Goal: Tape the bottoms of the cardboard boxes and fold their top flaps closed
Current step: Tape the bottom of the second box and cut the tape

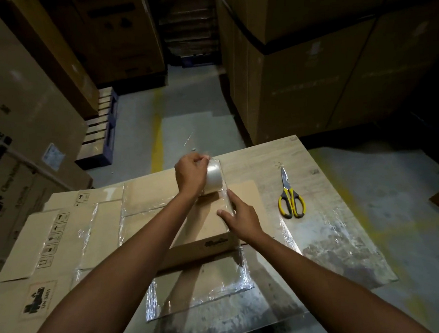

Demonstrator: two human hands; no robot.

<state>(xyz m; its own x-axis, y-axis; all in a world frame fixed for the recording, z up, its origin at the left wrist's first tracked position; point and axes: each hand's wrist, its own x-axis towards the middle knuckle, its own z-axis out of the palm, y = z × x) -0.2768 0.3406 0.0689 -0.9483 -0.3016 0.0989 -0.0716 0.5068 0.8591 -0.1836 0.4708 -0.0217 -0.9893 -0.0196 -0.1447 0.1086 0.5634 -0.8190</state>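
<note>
1. Crinkled clear film (196, 292) lies flat on the desk (336, 249) near its near edge.
2. Just beyond it, mid-desk, sits the cardboard box (206, 248), with a printed logo on its near side.
3. Right hand (238, 215) rests on the box's right top edge, its grip open, straight fingers pressing on a tape strip.
4. Yellow-handled scissors (291, 200) lie closed to the right, apart from the box.
5. Flattened cartons (49, 243) cover the desk's left.
6. Left hand (191, 173), at the box's far end, has its grip curled round a clear tape roll (214, 178).
7. Tall stacked cartons (311, 82) stand far behind.
</note>
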